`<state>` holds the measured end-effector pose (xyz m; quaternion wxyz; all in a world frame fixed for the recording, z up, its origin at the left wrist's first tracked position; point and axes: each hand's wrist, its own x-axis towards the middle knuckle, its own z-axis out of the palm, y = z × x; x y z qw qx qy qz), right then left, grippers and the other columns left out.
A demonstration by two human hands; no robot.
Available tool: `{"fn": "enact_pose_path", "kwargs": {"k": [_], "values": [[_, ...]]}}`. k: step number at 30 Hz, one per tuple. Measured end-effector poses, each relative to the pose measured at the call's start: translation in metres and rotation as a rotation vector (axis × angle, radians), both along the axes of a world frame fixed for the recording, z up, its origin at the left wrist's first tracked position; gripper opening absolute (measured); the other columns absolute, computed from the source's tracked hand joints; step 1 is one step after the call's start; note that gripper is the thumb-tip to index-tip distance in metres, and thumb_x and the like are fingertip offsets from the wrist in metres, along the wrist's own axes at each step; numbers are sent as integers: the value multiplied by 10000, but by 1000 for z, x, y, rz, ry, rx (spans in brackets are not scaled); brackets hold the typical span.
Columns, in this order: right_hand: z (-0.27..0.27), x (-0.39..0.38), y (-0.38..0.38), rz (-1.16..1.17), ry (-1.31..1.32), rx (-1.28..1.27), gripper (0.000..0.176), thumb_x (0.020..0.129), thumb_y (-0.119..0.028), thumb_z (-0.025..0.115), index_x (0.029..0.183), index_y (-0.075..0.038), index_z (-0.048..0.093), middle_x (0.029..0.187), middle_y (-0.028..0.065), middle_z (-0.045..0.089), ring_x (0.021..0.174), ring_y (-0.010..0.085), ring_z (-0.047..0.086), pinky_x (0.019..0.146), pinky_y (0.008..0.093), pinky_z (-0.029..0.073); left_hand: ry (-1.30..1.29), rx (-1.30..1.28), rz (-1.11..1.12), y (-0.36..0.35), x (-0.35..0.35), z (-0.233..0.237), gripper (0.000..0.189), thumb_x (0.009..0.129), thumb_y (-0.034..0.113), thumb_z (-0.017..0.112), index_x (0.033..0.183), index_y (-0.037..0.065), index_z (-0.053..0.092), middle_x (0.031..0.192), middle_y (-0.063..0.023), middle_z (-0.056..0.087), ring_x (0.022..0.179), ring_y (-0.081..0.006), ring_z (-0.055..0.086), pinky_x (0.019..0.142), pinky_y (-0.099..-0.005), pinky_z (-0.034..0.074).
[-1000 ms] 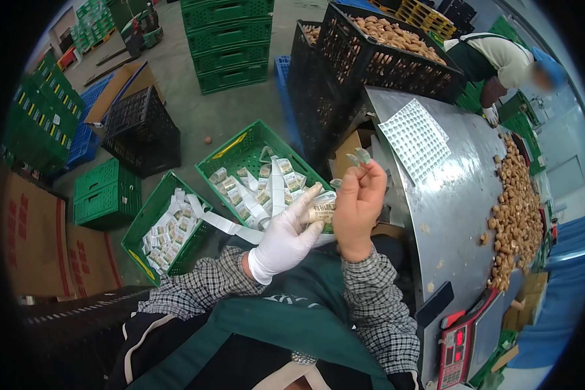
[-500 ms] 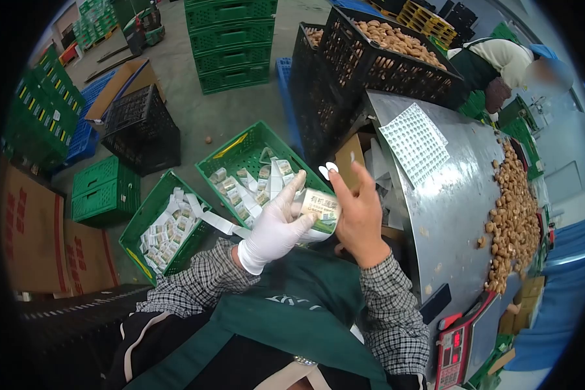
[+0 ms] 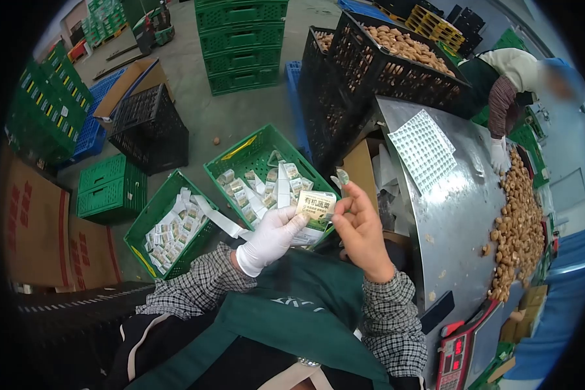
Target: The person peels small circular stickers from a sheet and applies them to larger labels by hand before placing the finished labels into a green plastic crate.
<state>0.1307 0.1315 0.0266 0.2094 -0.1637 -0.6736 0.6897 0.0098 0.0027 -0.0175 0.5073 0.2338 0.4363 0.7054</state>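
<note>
My left hand [image 3: 271,235], in a white glove, pinches a printed label [image 3: 315,211] with large Chinese characters and a green lower part. My bare right hand [image 3: 363,235] is at the label's right edge, its thumb and a curled finger close to it. On the raised index fingertip of that hand sits a small round sticker [image 3: 342,175]. Just beyond the hands, a green crate [image 3: 266,135] holds folded white strips with printed labels. To its left, another green crate [image 3: 132,235] contains more labels, and a pale strip [image 3: 224,222] runs from it toward my left hand.
A metal table [image 3: 435,227] on the right carries sticker sheets [image 3: 424,151], a mushroom pile [image 3: 517,221] and a red scale [image 3: 458,354]. Black crates [image 3: 396,71] of mushrooms stand behind. A person's gloved hand [image 3: 499,155] touches the pile. Cartons [image 3: 36,224] stand left.
The label's printed face has turned toward me and its green part now shows. My right fingers have curled in closer to its edge. The other person's gloved hand has reached the mushrooms.
</note>
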Motion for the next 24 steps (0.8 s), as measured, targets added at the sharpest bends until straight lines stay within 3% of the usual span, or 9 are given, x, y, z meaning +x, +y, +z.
{"fn": "enact_pose_path", "kwargs": {"k": [3, 6, 11, 12, 13, 16, 17, 21, 24], "values": [[-10, -4, -7, -33, -138, 227, 568, 835, -12, 532, 1344, 28, 283, 911, 40, 492, 772, 63, 506, 679, 201, 421, 53, 26, 35, 2, 5, 1, 287, 945, 148, 466, 1151, -33, 550, 1047, -61, 609, 933, -102, 565, 823, -253, 467], [-2, -10, -9, -209, -212, 815, 603, 827, -28, 550, 1353, 27, 262, 869, 56, 511, 731, 76, 518, 647, 224, 438, 153, 39, 72, 2, 5, -4, 295, 947, 151, 462, 1160, -36, 542, 1063, -62, 605, 953, -108, 560, 836, -257, 463], [-16, -13, 6, -235, 94, 198, 628, 861, 28, 492, 1390, 14, 154, 922, 57, 523, 737, 62, 518, 661, 175, 439, 195, 81, -20, -1, 13, 2, 299, 950, 157, 450, 1162, -39, 533, 1062, -87, 610, 976, -134, 565, 859, -263, 456], [-7, -16, 12, -298, 158, 147, 633, 863, 26, 488, 1393, 12, 142, 912, 56, 533, 754, 63, 522, 670, 176, 442, 534, 22, -134, -7, 9, 7, 315, 956, 181, 440, 1161, -44, 520, 1053, -106, 614, 989, -152, 570, 870, -271, 457], [5, -19, 16, -365, 214, 60, 512, 863, 13, 494, 1330, 18, 282, 900, 48, 558, 802, 67, 523, 700, 185, 442, 402, 32, -149, -9, 13, 0, 328, 961, 199, 430, 1159, -47, 517, 1047, -112, 616, 979, -162, 579, 863, -280, 465], [0, -16, 32, -378, 115, 172, 309, 859, 1, 509, 1164, 16, 460, 924, 45, 567, 855, 79, 526, 751, 208, 439, -36, -24, -81, -11, 9, -3, 370, 973, 245, 398, 1162, -53, 510, 1026, -126, 618, 938, -185, 605, 832, -297, 487], [0, -10, 23, -302, 88, 70, 143, 840, 30, 519, 982, 29, 504, 1010, 76, 530, 892, 111, 537, 803, 236, 446, -39, 8, -40, -9, 5, -3, 376, 974, 254, 392, 1160, -48, 517, 1017, -127, 618, 902, -190, 617, 809, -297, 494], [-14, -4, -9, -105, 20, 136, 108, 825, -21, 572, 926, -3, 538, 1065, 94, 494, 830, 113, 549, 692, 240, 467, 25, 33, 37, -5, 5, -3, 357, 975, 237, 399, 1178, -34, 514, 1029, -88, 610, 919, -140, 585, 814, -271, 479], [-16, -6, -16, -142, -149, 532, 124, 814, -32, 592, 921, -5, 536, 1055, 112, 487, 805, 107, 542, 663, 231, 454, 106, 46, 74, -2, 8, -2, 347, 976, 225, 399, 1179, -31, 516, 1025, -69, 605, 921, -119, 568, 816, -258, 469]]}}
